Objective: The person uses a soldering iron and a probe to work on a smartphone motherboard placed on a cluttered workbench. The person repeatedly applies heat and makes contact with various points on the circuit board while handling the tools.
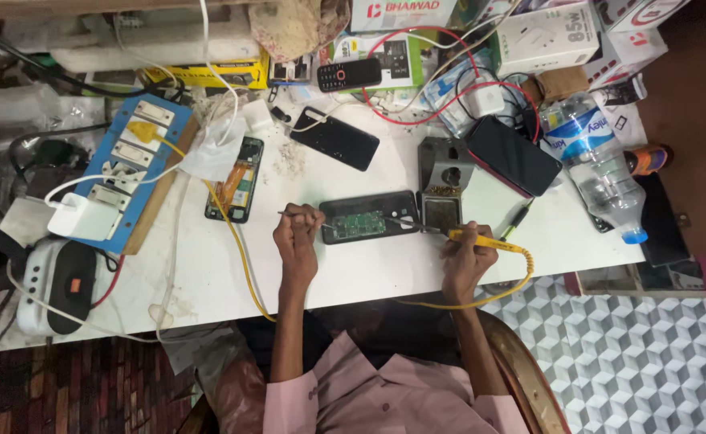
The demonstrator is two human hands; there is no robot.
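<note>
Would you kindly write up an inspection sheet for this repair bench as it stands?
Surface: white table, stained and crowded.
Job's things: opened phone with green board exposed; yellow soldering iron; thin tool.
Clutter: second opened phone, black phone, keypad phone, dark phone, water bottle, boxes, iron stand.
Grippers: left hand grips the thin tool; right hand grips the soldering iron.
Cables: yellow cord, red wire, white leads to blue switchboard.
Surroundings: patterned floor.

Probably phone-repair workshop: opened phone [359, 217], soldering iron [481, 239]
</note>
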